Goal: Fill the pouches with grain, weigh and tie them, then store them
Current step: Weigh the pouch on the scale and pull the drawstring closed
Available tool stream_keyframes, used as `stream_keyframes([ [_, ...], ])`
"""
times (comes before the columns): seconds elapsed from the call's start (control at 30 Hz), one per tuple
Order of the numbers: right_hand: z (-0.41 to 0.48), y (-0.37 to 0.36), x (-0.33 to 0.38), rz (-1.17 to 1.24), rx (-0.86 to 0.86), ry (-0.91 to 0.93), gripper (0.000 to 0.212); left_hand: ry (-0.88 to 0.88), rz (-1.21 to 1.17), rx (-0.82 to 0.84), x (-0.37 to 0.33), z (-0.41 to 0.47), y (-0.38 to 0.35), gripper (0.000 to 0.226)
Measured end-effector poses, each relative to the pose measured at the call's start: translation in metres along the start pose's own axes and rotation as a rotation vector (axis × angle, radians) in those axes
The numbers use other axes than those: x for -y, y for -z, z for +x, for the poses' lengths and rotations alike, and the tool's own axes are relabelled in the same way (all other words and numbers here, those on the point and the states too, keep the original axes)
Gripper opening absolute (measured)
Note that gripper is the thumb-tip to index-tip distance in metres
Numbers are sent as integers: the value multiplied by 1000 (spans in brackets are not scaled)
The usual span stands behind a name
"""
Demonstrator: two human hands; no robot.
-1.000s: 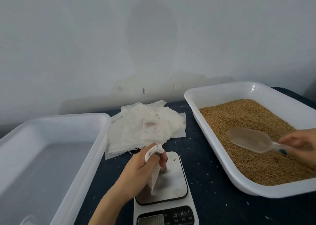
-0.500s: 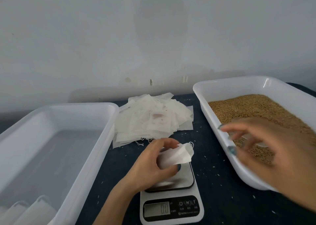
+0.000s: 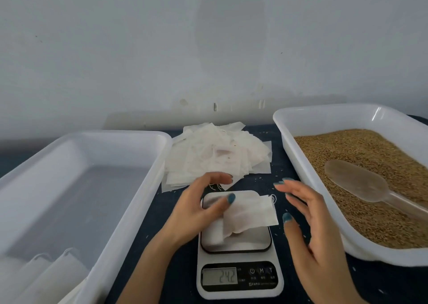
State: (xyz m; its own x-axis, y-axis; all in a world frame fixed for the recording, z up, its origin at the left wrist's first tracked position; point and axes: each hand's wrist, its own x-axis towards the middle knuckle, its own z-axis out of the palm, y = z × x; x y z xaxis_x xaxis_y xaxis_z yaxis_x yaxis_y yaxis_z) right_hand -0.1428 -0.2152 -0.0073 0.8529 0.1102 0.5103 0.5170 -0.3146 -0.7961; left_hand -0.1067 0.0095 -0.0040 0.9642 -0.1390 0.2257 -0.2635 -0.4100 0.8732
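A white storage tray point(image 3: 129, 139) sits well to the left of the left hand, with a few filled white pouches point(image 3: 53, 278) in its near corner. Just beyond the left hand's fingertips, a loose stack of empty pouches point(image 3: 215, 158) lies on the dark counter point(image 3: 393, 285).

The left hand point(image 3: 194, 213) holds a pouch point(image 3: 250, 213) over the steel platform of the scale point(image 3: 254, 239), with the thumb pressed on the pouch's top face and the forefinger arched above it. The pouch is thin white fabric, creased and mostly flat. Its open end points toward the right hand, and a bit of drawstring shows at that edge. I cannot tell whether it touches the platform.

Below the left hand, the scale's display point(image 3: 220, 276) reads 242; no decimal point can be made out. Beside it are a power symbol, an M and a T, and the print under them is too small to read.

The right hand point(image 3: 310, 229) hangs just right of the scale, fingers spread and holding nothing. To its right stands a white tray point(image 3: 324, 111) of brown grain point(image 3: 370, 155), with a translucent scoop point(image 3: 356, 183) lying on the grain.
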Motion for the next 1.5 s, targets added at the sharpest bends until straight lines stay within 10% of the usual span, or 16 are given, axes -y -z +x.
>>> stream_keyframes([
  [0.33,2,-8,-8,-386,266,-419,104,-1,63,-61,2,4,-7,18],
  [0.6,30,-19,1,-304,119,-218,60,-57,367,161,-24,11,-31,48],
  [0.73,45,-24,11,-212,161,-33,60,-13,228,3,-28,5,-22,62],
  [0.9,67,-30,27,-109,195,91,50,-36,60,-280,-45,-17,-5,23],
  [1.1,90,-58,73,97,440,157,38,-107,599,-542,-82,-71,50,9],
  [1.5,84,-206,124,210,833,224,11,523,803,-589,-73,-151,139,20],
])
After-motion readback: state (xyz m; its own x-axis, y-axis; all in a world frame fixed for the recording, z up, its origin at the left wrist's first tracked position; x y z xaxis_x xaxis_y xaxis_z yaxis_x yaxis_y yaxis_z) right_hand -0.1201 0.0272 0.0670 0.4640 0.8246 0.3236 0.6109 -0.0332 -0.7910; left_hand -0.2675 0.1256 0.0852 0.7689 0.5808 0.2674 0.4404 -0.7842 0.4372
